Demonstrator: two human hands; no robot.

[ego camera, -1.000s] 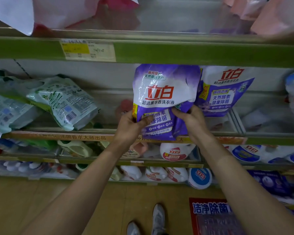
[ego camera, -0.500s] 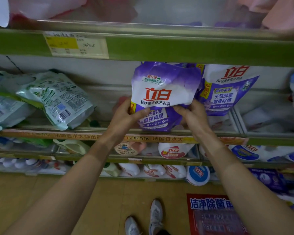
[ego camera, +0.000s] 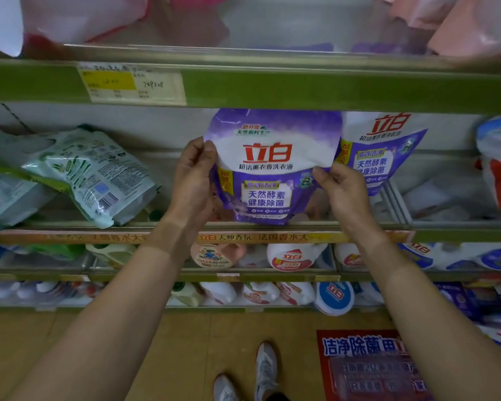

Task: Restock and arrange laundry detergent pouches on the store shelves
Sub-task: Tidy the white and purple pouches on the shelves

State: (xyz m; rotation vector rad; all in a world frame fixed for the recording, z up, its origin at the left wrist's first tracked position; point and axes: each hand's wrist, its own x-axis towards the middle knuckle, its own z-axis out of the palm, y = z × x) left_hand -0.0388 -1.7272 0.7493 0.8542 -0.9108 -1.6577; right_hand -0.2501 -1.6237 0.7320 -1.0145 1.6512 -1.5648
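Note:
A purple and white detergent pouch [ego camera: 268, 166] stands upright on the middle shelf [ego camera: 446, 234], its top just under the green shelf rail above. My left hand [ego camera: 193, 180] pinches its left edge. My right hand [ego camera: 342, 189] pinches its right edge at mid height. A second purple pouch [ego camera: 383, 151] of the same brand stands directly to its right, partly behind it.
Green and white pouches [ego camera: 90, 175] lie tilted at the shelf's left. A blue, white and red pouch [ego camera: 498, 166] sits far right. Pink pouches [ego camera: 475, 21] fill the upper shelf. Bottles [ego camera: 294, 256] line the lower shelves. My shoes [ego camera: 265, 369] stand on the wooden floor.
Both hands slid up from the pouch's bottom to its side edges. The pouch went deeper onto the shelf and now stands flatter, facing front.

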